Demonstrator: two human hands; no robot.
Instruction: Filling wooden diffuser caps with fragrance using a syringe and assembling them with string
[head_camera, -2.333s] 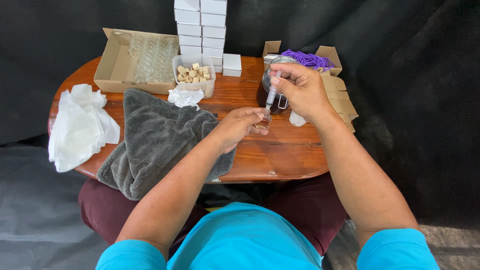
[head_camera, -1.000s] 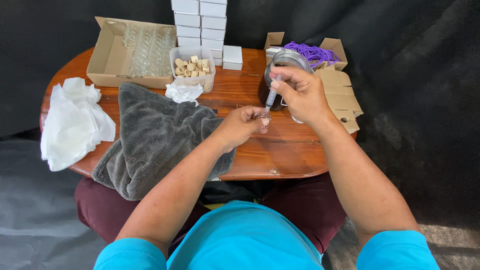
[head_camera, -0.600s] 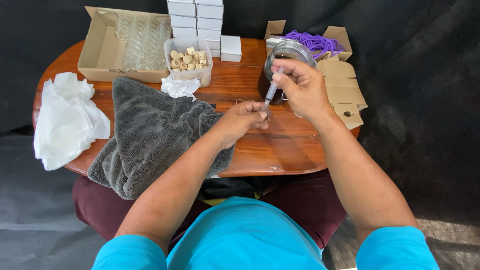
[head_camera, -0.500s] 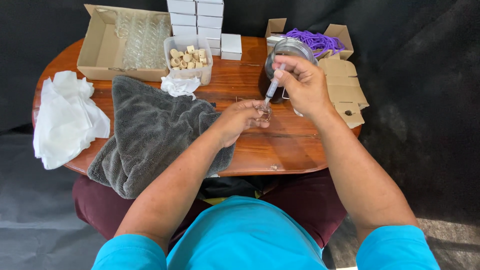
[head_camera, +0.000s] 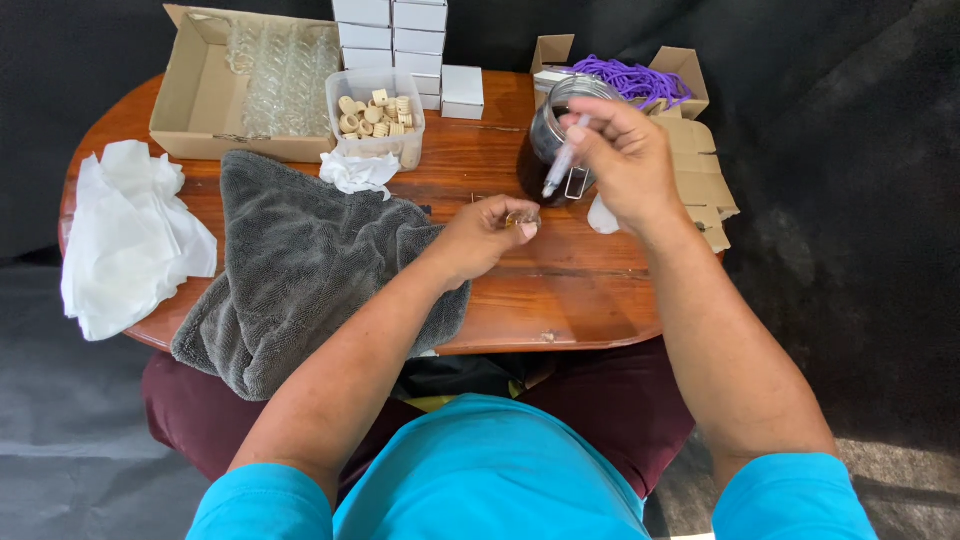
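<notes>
Wooden table (head_camera: 560, 290), syringe (head_camera: 562, 165) between hands

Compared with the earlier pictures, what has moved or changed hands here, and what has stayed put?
The right hand has lifted the syringe away from the small vial and over toward the dark glass jar; earlier its tip met the vial. The left hand still pinches the vial above the table. Nothing was let go. The grey towel, white tissues and boxes lie as before.
</notes>
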